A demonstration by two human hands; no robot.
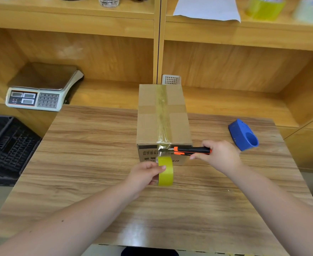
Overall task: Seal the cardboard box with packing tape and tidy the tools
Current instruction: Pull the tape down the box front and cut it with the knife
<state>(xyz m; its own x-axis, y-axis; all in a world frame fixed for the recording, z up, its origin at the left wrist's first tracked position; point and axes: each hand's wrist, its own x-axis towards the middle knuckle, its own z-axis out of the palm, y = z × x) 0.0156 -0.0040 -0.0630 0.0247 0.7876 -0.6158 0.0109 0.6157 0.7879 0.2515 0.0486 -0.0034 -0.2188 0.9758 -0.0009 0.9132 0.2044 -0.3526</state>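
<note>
Plain brown cardboard box (164,119) closed and upright on the wood-grain table (115,200), long side running away from the camera, 1 strip of clear yellowish tape (162,115) down the top seam and folded over the near edge onto the printed front face. Yellow-green tape roll (165,170) held on edge just in front of that face, tape stretched from it up to the box; orange-and-black utility knife (190,150) level across the front face, blade tip right at the stretched tape. Blue tape dispenser (243,134) off to the right on the table, well apart from the box.
</note>
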